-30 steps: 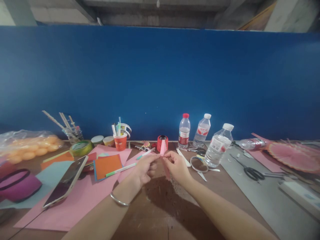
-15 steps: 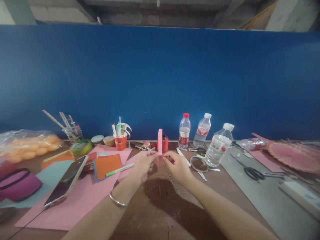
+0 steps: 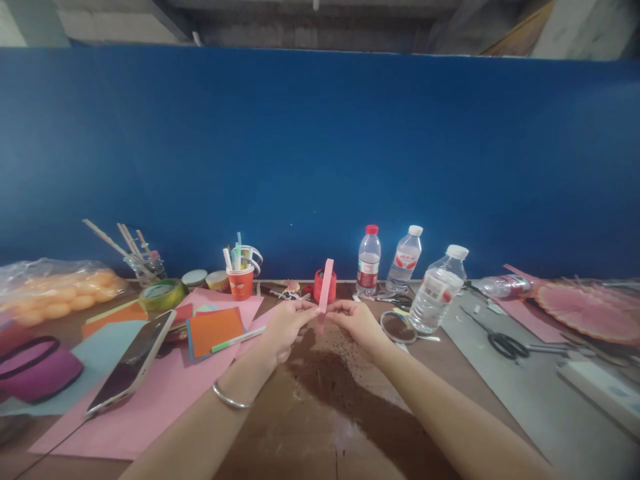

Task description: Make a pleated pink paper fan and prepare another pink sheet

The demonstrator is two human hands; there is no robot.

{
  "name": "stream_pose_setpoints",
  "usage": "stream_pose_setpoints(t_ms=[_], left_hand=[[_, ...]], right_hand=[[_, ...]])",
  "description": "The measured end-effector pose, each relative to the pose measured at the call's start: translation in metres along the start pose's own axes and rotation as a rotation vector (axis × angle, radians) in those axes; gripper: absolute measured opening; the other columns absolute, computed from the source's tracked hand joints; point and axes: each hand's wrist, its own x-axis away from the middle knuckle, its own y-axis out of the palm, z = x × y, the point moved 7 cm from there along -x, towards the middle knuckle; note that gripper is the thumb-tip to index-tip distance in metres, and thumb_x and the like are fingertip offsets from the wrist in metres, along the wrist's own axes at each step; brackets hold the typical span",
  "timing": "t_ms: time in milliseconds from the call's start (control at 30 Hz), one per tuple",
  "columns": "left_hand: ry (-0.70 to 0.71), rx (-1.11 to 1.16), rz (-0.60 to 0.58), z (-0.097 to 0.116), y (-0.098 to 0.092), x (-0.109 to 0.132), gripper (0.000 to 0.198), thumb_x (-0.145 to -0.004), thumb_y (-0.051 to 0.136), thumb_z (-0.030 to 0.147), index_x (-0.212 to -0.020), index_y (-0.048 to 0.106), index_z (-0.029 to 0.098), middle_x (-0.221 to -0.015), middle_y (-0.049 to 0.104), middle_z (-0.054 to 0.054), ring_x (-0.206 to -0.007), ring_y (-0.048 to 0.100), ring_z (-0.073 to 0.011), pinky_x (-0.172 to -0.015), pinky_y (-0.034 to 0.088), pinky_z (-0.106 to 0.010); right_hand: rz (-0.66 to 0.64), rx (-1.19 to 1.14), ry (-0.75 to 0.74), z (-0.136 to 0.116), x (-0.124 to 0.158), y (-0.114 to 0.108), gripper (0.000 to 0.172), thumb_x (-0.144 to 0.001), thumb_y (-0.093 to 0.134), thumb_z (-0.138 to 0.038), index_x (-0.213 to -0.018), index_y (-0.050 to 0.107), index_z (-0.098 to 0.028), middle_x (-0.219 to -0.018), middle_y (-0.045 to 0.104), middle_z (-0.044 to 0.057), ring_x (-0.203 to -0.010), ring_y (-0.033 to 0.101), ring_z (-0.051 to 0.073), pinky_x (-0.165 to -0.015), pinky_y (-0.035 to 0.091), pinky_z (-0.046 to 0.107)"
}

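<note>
A narrow pink paper strip [image 3: 327, 283] stands nearly upright above the table, its top leaning a little to the right. My left hand [image 3: 290, 327] pinches it low down from the left, fingertips closed on its edge. From the right, my right hand [image 3: 357, 323] grips the same lower part between thumb and fingers. Behind the strip is a red roll of tape [image 3: 318, 287], partly covered by it. A green-and-white marker [image 3: 237, 340] lies beside my left wrist.
On the left lie pink paper [image 3: 170, 400], orange paper [image 3: 215, 332] and a phone [image 3: 133, 363]; a red cup of pens [image 3: 241, 285] stands behind. To the right are a large water bottle [image 3: 437, 290], two smaller bottles and black scissors [image 3: 507, 345].
The pink strip's top has tipped to the right. My right hand has moved slightly left, its fingers now against the strip.
</note>
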Motion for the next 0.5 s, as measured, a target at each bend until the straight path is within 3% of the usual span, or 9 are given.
stream_pose_setpoints(t_ms=[200,300,500], left_hand=[[0.009,-0.001,0.010,-0.0021,0.0001,-0.0001,0.028,-0.064,0.072,0.037,-0.075,0.061,0.014,-0.040,0.026,0.013,-0.035,0.017,-0.0018,-0.037,0.008,-0.017],[0.040,-0.005,0.051,-0.0019,-0.0023,-0.0014,0.025,-0.065,0.071,0.036,-0.074,0.061,0.015,-0.040,0.027,0.012,-0.034,0.018,-0.0023,-0.037,0.009,-0.018],[0.113,-0.017,0.129,0.0022,-0.0056,-0.0023,0.017,-0.061,0.072,0.026,-0.066,0.061,0.015,-0.046,0.046,0.007,-0.036,0.028,-0.0027,-0.038,0.015,-0.018]], right_hand=[[0.033,-0.077,0.019,-0.0004,0.0023,0.0014,0.021,-0.065,0.068,-0.034,-0.072,0.063,-0.014,-0.044,0.042,-0.008,-0.037,0.022,0.004,-0.038,0.013,0.022],[0.070,-0.123,0.032,0.0011,0.0031,0.0010,0.022,-0.065,0.068,-0.035,-0.069,0.060,-0.015,-0.040,0.036,-0.009,-0.036,0.021,0.004,-0.038,0.012,0.022],[0.080,-0.224,0.065,0.0029,0.0049,0.0030,0.025,-0.063,0.070,-0.037,-0.067,0.058,-0.015,-0.037,0.031,-0.011,-0.035,0.019,0.003,-0.038,0.010,0.023]])
